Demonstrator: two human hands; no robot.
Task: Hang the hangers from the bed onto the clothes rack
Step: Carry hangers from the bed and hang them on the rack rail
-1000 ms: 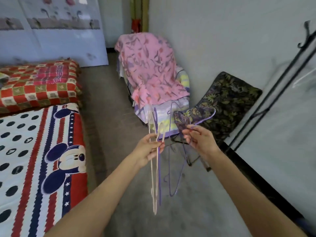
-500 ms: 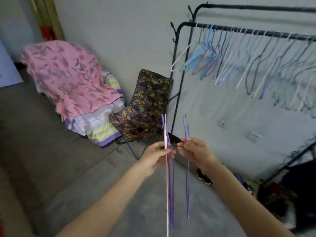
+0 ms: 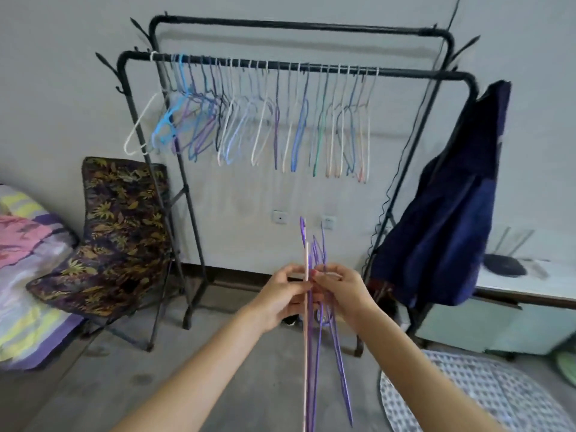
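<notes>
The view has swung off the bed and chair, so the rack (image 3: pixel 299 65) now fills the upper middle of the frame, its front bar already crowded with hangers. Low in the centre, the left hand (image 3: pixel 282 296) and right hand (image 3: pixel 341 291) have closed together, fingers curled round the bundle (image 3: pixel 314 338) of purple and pink hangers. Judging by this, hanging comes next.

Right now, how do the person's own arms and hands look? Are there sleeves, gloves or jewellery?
Both forearms are bare as far as the picture shows: no sleeves, no gloves. No watch, bracelet or ring can be seen on the left hand or the right hand. One nail of the right hand looks painted red; the other nails are too blurred to tell.
</notes>
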